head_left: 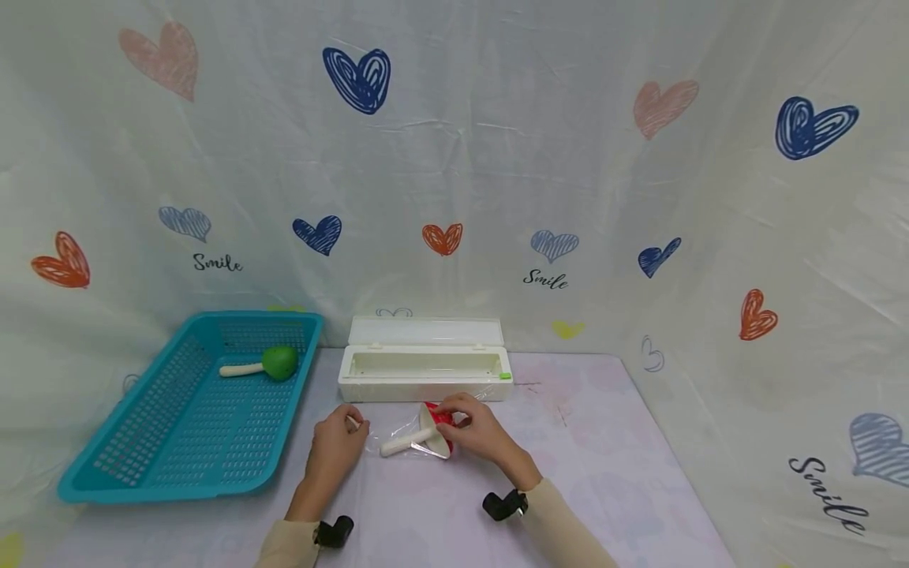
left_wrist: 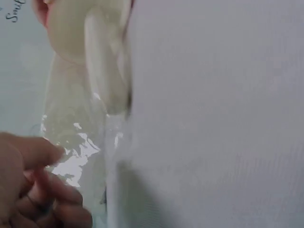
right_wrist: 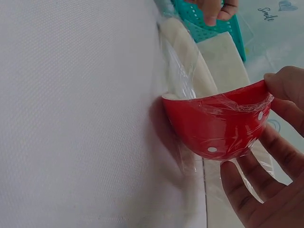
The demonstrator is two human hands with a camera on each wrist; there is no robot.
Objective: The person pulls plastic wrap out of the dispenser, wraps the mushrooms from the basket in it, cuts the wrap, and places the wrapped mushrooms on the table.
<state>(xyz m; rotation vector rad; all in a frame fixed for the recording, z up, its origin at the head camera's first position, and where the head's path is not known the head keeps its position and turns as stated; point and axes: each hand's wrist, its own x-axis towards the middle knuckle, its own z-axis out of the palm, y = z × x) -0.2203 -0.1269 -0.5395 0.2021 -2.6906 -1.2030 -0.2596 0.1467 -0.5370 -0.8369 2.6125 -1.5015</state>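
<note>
Right hand [head_left: 477, 430] cups the red cap of a toy mushroom [head_left: 438, 431], fingers curled round it over a sheet of plastic wrap [right_wrist: 180, 76]; the wrist view shows film already stretched across the cap. Left hand [head_left: 339, 440], just left of the cream stem, pinches the free edge of the film between thumb and fingertips [left_wrist: 45, 152]. Judgement: wrapping is partly done, the cap covered, the stem end loose and unsealed. The mushroom lies on the table [head_left: 604, 473], between the two hands. Just beyond the grip: one white cling-film dispenser box [head_left: 424, 367], lid standing open. Further left and back: one turquoise basket [head_left: 177, 426] holding one green-capped toy mushroom [head_left: 270, 363], bare as far as can be seen. Count: two mushrooms, one basket, one dispenser, one sheet.
</note>
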